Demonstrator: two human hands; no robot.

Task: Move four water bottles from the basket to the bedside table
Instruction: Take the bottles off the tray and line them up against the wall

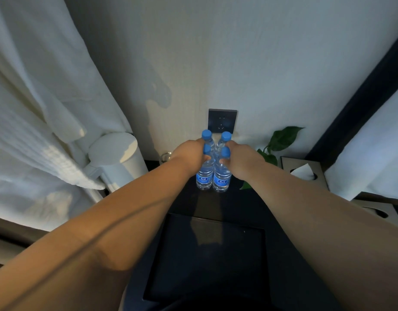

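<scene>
Several clear water bottles with blue caps and blue labels stand upright in a tight cluster on the dark bedside table [189, 205], close to the wall. My left hand [189, 156] grips the left bottles [203, 178] around their upper parts. My right hand [238, 157] grips the right bottles [221, 180] the same way. Two caps [206, 134] poke up behind my fingers, and two more sit between my thumbs. The basket is not in view.
A dark wall socket [222, 120] sits just behind the bottles. A white cylindrical lamp [117, 153] and a glass [166, 157] stand at left, a leafy plant [281, 140] and tissue box [304, 171] at right. White curtain hangs left.
</scene>
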